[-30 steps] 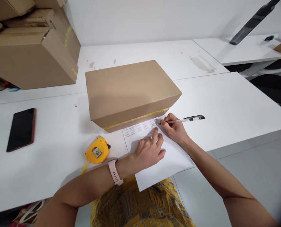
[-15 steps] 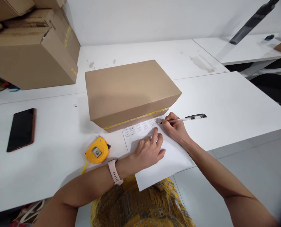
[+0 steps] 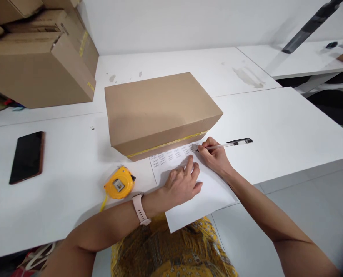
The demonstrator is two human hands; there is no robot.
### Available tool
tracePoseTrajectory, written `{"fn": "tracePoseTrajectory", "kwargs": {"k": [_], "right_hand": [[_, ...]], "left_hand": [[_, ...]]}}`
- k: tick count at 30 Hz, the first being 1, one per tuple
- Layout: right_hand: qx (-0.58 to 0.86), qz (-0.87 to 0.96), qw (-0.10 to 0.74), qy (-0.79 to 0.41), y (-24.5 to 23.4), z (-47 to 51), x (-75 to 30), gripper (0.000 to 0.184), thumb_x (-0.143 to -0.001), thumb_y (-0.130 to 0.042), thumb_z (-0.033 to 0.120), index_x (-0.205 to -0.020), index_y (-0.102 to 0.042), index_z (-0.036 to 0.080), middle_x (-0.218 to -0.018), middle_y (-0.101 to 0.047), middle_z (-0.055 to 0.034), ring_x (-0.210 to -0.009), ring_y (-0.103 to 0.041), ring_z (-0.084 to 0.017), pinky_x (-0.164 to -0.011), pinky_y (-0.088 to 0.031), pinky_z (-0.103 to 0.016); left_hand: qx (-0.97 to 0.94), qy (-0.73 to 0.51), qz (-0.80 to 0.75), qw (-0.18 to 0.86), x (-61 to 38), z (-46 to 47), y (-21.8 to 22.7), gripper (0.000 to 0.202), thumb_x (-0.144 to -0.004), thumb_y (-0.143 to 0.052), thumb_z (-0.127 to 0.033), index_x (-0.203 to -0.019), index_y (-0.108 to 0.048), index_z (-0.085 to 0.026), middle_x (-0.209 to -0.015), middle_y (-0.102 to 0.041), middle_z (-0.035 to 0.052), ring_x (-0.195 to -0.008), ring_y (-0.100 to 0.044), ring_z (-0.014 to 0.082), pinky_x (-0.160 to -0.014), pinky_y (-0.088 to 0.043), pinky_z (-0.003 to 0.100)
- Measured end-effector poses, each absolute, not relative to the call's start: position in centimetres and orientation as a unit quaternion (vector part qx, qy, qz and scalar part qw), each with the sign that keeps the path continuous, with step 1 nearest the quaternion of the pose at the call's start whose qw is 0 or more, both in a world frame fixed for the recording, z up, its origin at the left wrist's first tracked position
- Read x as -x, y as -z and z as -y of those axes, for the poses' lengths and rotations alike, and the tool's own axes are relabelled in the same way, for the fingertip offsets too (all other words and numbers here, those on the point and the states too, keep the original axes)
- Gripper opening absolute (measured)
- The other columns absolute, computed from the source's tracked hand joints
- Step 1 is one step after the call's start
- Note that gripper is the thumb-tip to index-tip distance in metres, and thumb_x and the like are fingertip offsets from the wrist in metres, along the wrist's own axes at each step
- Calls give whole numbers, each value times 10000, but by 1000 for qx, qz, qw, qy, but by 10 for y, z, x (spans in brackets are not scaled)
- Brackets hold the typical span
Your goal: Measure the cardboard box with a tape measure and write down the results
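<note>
A sheet of white paper (image 3: pixel 194 209) lies at the table's front edge, its near corner hanging over, with rows of small handwriting along the top. My left hand (image 3: pixel 181 182) rests on the sheet, fingers spread and holding nothing. In my right hand (image 3: pixel 216 156) is a clear pen (image 3: pixel 232 143) with a black cap on its back end, its tip on the writing at the upper right. Just behind the paper sits a closed cardboard box (image 3: pixel 162 107) with yellow tape along its front. A yellow tape measure (image 3: pixel 120 183) lies left of my left wrist.
A dark phone (image 3: pixel 27 157) lies on the white table (image 3: pixel 67 154) at the left. Stacked cardboard boxes (image 3: pixel 41 69) stand at the back left. A dark grey cylinder (image 3: pixel 310 29) is at the far right, near the wall.
The view has shifted very slightly. Both hands keep nearly the same places, the pen still in the right one.
</note>
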State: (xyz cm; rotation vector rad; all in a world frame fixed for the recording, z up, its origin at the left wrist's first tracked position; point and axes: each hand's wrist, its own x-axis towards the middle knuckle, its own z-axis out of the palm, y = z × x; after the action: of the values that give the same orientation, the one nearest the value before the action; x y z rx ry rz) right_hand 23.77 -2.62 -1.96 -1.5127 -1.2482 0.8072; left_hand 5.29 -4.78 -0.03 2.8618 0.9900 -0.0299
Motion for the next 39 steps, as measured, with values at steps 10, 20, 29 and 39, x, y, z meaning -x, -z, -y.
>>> {"fn": "tracePoseTrajectory", "kwargs": {"k": [10,20,29,39], "right_hand": [[627,511,496,-315,23,25,-239,311,-847,-689,318,-673,-443,241,-638,-453,37,-585,-371,-121,-549,-300,-294],[622,515,496,-320,26,26,-241,282,-852,-669,286,-678,-453,237,-639,-459,42,-572,-372,-112,-542,-287,-292],[621,518,497,-316,27,25,-242,260,-847,-650,279,-682,-453,235,-642,-452,52,-565,-368,-105,-538,-285,-287],[627,505,505,-311,22,24,-241,269,-821,-660,299,-671,-445,235,-616,-431,58,-552,-364,-102,-532,-285,-281]], "left_hand": [[-945,13,-324,47,-53,49,0,576,-1016,-504,-460,-1460,-511,-93,-1618,-411,246,-975,-735,255,-715,-612,321],[-946,0,-323,40,-52,49,4,578,-1017,-501,-466,-1457,-507,-91,-1622,-406,245,-945,-735,244,-699,-606,322],[-944,1,-327,32,-53,50,2,574,-1007,-529,-467,-1447,-528,-98,-1607,-433,240,-916,-741,235,-698,-606,314],[-946,-2,-324,26,-53,49,2,579,-1009,-525,-467,-1452,-529,-93,-1602,-440,240,-939,-743,244,-690,-607,313]]}}
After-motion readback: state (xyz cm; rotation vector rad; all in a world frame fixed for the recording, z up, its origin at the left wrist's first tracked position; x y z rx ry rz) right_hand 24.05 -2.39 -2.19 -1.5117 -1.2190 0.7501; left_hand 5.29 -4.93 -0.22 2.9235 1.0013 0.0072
